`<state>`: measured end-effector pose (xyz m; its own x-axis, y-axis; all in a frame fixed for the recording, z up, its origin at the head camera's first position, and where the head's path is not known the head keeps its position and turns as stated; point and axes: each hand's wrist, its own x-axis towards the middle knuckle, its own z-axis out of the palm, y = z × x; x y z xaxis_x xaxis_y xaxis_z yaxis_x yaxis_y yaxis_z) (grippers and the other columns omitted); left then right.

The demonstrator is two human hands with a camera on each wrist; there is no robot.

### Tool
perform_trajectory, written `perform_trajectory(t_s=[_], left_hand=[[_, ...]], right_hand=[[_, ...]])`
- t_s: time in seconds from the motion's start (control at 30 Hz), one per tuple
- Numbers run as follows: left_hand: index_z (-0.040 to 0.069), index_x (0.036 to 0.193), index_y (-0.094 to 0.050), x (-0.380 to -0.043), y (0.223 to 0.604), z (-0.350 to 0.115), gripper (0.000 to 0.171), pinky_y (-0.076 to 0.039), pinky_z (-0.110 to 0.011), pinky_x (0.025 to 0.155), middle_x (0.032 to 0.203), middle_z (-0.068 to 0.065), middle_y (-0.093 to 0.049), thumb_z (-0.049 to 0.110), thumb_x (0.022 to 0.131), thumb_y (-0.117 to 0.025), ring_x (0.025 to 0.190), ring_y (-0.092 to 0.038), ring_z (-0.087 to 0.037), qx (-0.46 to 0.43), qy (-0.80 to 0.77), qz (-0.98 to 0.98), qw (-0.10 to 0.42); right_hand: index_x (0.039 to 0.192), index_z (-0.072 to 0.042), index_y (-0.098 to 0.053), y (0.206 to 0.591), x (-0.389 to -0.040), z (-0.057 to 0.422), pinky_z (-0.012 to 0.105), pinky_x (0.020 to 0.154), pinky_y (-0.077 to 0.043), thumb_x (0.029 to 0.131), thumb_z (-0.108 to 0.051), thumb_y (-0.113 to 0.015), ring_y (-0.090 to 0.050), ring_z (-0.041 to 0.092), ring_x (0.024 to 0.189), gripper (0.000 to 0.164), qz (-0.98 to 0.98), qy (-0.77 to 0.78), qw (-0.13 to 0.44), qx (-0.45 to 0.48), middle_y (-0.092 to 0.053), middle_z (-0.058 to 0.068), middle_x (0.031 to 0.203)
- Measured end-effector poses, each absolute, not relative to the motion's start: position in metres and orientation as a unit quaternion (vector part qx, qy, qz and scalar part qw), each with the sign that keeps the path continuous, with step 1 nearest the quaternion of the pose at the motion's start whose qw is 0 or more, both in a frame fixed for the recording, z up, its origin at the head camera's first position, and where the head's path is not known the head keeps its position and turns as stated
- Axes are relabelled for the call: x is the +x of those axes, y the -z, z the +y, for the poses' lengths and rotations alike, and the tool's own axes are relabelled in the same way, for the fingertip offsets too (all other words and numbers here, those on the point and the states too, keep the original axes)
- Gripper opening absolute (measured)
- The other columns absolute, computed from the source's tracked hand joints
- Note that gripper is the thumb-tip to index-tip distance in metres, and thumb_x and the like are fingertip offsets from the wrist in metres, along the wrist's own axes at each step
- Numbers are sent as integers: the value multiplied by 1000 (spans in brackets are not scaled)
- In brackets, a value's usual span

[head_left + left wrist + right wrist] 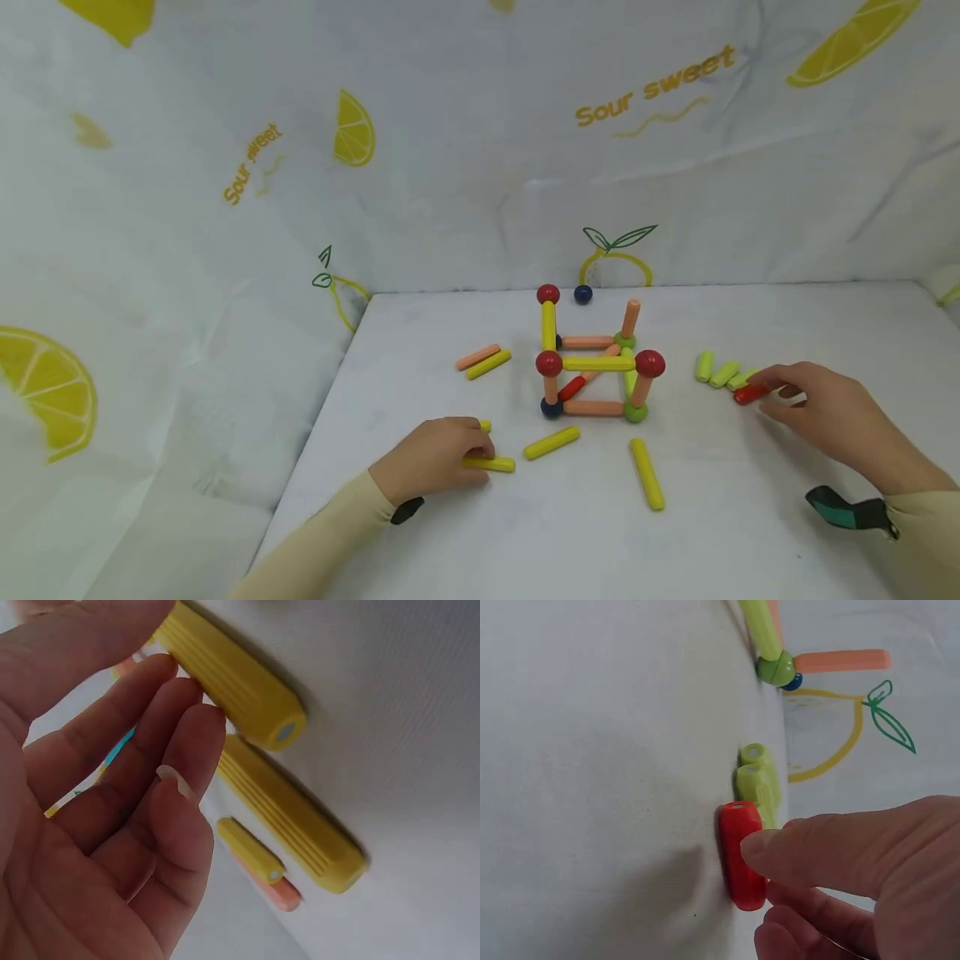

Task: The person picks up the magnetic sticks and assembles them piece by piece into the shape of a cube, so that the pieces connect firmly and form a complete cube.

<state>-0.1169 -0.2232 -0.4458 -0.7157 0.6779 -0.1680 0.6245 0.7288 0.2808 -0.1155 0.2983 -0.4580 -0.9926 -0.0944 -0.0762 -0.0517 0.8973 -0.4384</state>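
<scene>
My left hand [438, 457] holds a yellow magnetic rod [501, 465] at the table, its thumb and fingertips against the rod [232, 679]. A second yellow rod [296, 817] lies beside it, mostly covered by the hand in the head view. On the right, my right hand [832, 417] pinches a short red rod [750, 393]; the thumb lies over the red rod [739, 881] in the right wrist view. Short light-green rods [724, 374] lie alongside. Between the hands stands a frame of rods and balls, with red balls [649, 363] on its upper corners.
Loose yellow rods [552, 442] lie in front of the frame, one yellow rod [647, 475] nearer me. An orange rod [477, 357] and a yellow rod [489, 364] lie left of it. Behind is a dark blue ball [582, 294] near the white printed cloth [450, 208].
</scene>
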Motion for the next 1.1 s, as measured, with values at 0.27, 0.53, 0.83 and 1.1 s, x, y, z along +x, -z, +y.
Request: perform_trajectory(t_s=[0.27,0.53,0.83,1.1], left_hand=[[26,107,-81,-117,448,-211,13,-51,-17,76,97,15,-68,26,95,-85,81,-55,1,363,-93,917,138],[23,119,-80,-115,421,-169,23,-47,-11,70,99,11,-67,28,97,-81,79,-55,0,399,-142,905,44],[25,122,-81,-108,410,-120,25,-39,-10,70,100,9,-64,30,98,-79,82,-51,-4,470,-89,877,-53],[26,126,-81,-108,408,-108,30,-41,-12,73,102,9,-65,34,98,-80,86,-52,-5,475,-76,875,-54]], right_hand=[[115,0,-77,469,-120,297,67,84,-55,85,-7,-88,-59,49,100,33,982,172,26,-73,-65,31,113],[99,-16,-79,458,-109,274,41,72,-59,83,-17,-93,-60,26,91,21,977,174,63,-103,-73,1,96],[110,-35,-81,433,-77,187,21,74,-59,84,-23,-94,-61,0,90,31,936,286,-1,-205,-71,-21,102],[111,-34,-79,426,-73,164,19,70,-57,86,-20,-92,-58,-2,86,31,917,318,11,-239,-68,-19,101]])
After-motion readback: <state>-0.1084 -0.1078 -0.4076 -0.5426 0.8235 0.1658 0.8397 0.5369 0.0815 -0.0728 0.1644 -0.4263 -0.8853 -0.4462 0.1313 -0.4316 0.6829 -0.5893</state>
